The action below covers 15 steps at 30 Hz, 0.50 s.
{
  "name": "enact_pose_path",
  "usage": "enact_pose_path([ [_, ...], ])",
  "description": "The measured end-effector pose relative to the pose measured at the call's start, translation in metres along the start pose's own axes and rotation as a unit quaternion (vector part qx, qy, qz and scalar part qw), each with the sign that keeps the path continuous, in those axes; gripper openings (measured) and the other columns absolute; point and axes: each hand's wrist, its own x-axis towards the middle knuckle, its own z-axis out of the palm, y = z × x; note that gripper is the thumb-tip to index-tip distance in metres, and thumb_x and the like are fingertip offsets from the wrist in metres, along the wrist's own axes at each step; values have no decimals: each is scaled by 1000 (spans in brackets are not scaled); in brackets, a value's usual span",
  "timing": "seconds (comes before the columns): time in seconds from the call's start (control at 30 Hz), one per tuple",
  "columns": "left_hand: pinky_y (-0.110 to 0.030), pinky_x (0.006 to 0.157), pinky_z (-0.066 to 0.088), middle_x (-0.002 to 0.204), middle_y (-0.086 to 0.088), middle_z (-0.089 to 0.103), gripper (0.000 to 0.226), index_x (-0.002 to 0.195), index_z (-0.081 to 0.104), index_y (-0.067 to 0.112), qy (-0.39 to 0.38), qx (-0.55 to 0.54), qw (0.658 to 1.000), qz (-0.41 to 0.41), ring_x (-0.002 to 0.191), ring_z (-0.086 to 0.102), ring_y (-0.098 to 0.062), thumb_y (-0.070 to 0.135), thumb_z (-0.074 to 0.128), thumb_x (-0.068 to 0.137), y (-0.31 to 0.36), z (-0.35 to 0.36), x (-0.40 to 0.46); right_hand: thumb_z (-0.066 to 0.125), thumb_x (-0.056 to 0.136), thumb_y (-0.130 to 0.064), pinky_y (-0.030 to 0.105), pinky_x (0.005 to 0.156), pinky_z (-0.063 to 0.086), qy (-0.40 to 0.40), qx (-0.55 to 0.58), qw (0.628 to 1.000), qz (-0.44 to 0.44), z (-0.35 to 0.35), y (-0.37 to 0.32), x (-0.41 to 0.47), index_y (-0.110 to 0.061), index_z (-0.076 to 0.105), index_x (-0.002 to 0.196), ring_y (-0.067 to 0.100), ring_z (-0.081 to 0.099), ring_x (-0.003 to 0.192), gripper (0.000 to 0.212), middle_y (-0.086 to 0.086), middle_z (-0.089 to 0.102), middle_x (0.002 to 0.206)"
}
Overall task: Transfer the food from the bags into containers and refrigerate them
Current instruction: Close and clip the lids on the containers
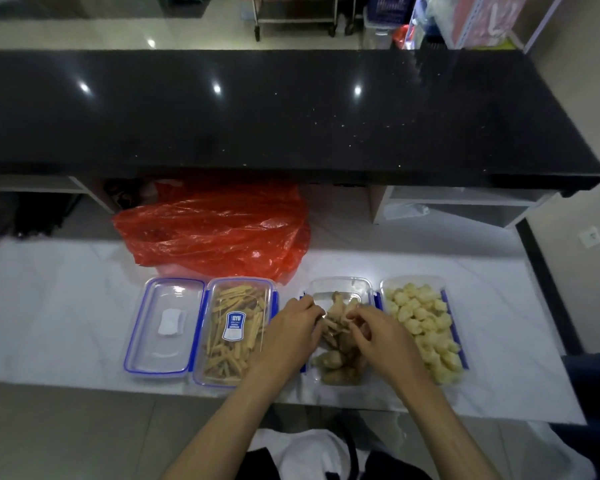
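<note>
Four clear plastic boxes with blue clips sit in a row on the white marble counter [499,306]. The leftmost box [163,327] holds only a white label. Beside it stands a lidded box of yellow sticks [234,330]. The third box [340,289] holds brown fried pieces [336,362]. The rightmost box [423,327] is full of pale yellow balls. My left hand [288,334] and my right hand [378,330] are both over the third box, fingers pinched on a clump of brown pieces between them. A crumpled red plastic bag [215,230] lies behind the boxes.
A raised black granite bar top [291,109] runs across behind the counter, with open shelves below it. A wall socket [591,236] sits at the right. The counter's front edge is close to my body.
</note>
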Motion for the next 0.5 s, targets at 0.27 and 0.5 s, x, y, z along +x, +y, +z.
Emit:
enact_pose_path([
  [0.27, -29, 77, 46, 110, 4, 63, 19, 113, 65, 20, 21, 25, 999, 1, 96, 53, -17, 24, 51, 101, 8, 4, -9, 65, 97, -33, 2, 56, 37, -46, 5, 999, -25, -12, 3, -4, -36, 68, 112, -9, 55, 69, 15, -17, 70, 97],
  [0.5, -32, 73, 51, 103, 4, 67, 18, 110, 69, 20, 68, 2, 997, 33, 90, 60, -17, 24, 54, 100, -23, -14, -15, 60, 99, -35, 14, 74, 52, -45, -3, 997, -59, -3, -24, 2, -38, 65, 115, -3, 61, 86, 17, -21, 67, 105],
])
